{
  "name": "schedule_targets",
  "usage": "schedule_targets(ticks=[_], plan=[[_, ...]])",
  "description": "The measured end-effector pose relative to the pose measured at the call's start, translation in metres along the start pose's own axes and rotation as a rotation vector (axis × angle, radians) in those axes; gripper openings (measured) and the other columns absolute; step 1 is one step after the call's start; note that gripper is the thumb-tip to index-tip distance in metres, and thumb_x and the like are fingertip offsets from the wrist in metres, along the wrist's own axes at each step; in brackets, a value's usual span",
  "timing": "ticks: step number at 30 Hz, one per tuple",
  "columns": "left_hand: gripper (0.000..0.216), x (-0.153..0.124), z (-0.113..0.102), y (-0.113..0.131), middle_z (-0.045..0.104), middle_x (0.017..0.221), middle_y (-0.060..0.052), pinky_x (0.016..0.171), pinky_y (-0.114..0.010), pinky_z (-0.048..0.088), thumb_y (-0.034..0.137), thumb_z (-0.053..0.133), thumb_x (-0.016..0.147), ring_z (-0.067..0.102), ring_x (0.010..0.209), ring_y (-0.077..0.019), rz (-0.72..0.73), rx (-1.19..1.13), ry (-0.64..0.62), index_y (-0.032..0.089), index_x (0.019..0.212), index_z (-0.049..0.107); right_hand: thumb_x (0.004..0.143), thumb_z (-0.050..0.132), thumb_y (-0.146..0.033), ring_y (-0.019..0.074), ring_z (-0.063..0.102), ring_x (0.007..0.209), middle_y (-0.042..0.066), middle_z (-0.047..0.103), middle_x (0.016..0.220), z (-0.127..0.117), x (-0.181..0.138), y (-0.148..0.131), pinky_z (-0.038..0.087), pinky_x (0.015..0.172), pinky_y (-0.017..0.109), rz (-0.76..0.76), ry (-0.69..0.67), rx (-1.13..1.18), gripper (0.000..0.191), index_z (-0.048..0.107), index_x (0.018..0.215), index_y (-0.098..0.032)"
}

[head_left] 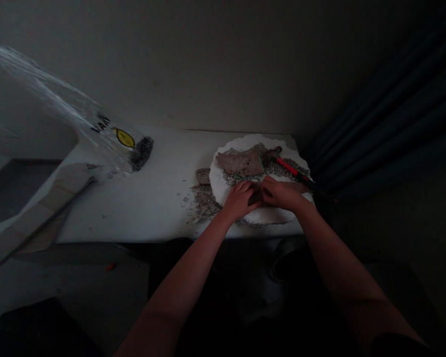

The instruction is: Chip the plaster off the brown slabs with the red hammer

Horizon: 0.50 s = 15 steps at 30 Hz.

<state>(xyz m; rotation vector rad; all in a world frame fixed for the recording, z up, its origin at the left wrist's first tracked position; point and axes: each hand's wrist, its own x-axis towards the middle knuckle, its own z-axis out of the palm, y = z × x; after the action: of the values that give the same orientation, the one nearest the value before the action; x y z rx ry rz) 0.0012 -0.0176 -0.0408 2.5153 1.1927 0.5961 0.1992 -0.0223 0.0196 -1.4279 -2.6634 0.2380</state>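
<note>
My left hand (241,198) and my right hand (281,193) meet over the front of a round white scalloped mat (216,183). Fingers of both hands are curled around a small dark piece (255,197), which they mostly cover; its kind is unclear in the dim light. Just beyond my hands lies a rough brownish slab with a mesh-like surface (241,162). A hammer with a red and black handle (287,167) rests at the slab's right, its head on grey rubble (278,171). Behind my right hand a flat brownish strip (300,187) sticks out.
Crumbs and broken bits (204,201) spill left of the mat on the white table (148,208). A clear plastic bag with a yellow print (124,138) and dark contents stands at the left. A long thin bar (52,218) lies across the left end. Dark curtains (386,109) hang at right.
</note>
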Motion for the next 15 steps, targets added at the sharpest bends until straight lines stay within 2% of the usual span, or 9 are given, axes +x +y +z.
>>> schedule_targets(ticks=[2, 8, 10, 13, 15], plan=[[0.054, 0.0, 0.0, 0.0, 0.055, 0.143, -0.012, 0.115, -0.044, 0.037, 0.047, 0.067, 0.088, 0.043, 0.138, -0.0292, 0.003, -0.008, 0.006, 0.018, 0.132, 0.06, 0.095, 0.05, -0.02, 0.0152, 0.053, 0.071, 0.009, 0.061, 0.101, -0.005, -0.001, 0.001, 0.034, 0.063, 0.028, -0.003, 0.022, 0.03, 0.011, 0.06, 0.096, -0.016], [0.062, 0.001, -0.001, 0.0, 0.058, 0.141, -0.013, 0.113, -0.046, 0.037, 0.045, 0.072, 0.083, 0.047, 0.134, -0.0301, -0.007, -0.05, 0.045, 0.017, 0.136, 0.057, 0.088, 0.055, -0.018, 0.0161, 0.054, 0.074, 0.005, 0.058, 0.092, -0.024, -0.004, 0.0, 0.04, 0.068, 0.028, -0.015, 0.198, 0.243, 0.002, 0.057, 0.087, -0.02], [0.051, 0.0, -0.004, 0.001, 0.062, 0.134, -0.012, 0.11, -0.045, 0.04, 0.041, 0.072, 0.085, 0.052, 0.128, -0.0285, 0.041, -0.08, 0.083, 0.018, 0.129, 0.062, 0.087, 0.056, -0.018, 0.0161, 0.055, 0.076, 0.004, 0.058, 0.093, -0.023, -0.005, -0.004, 0.042, 0.07, 0.028, -0.042, 0.178, 0.3, 0.002, 0.057, 0.086, -0.02], [0.02, -0.002, -0.013, 0.001, 0.071, 0.111, -0.008, 0.103, -0.042, 0.043, 0.029, 0.061, 0.092, 0.06, 0.113, -0.0236, 0.12, -0.129, 0.143, 0.02, 0.107, 0.071, 0.09, 0.058, -0.022, 0.0156, 0.057, 0.077, 0.004, 0.059, 0.096, -0.016, -0.006, -0.006, 0.044, 0.071, 0.028, -0.071, 0.168, 0.433, 0.002, 0.059, 0.091, -0.021], [0.019, -0.005, -0.024, -0.002, 0.073, 0.097, -0.006, 0.097, -0.039, 0.046, 0.028, 0.056, 0.096, 0.064, 0.101, -0.0204, 0.124, -0.194, 0.176, 0.02, 0.096, 0.072, 0.092, 0.059, -0.028, 0.0162, 0.057, 0.077, 0.004, 0.06, 0.096, -0.009, -0.004, -0.003, 0.045, 0.071, 0.028, -0.049, 0.211, 0.484, 0.007, 0.06, 0.094, -0.021]])
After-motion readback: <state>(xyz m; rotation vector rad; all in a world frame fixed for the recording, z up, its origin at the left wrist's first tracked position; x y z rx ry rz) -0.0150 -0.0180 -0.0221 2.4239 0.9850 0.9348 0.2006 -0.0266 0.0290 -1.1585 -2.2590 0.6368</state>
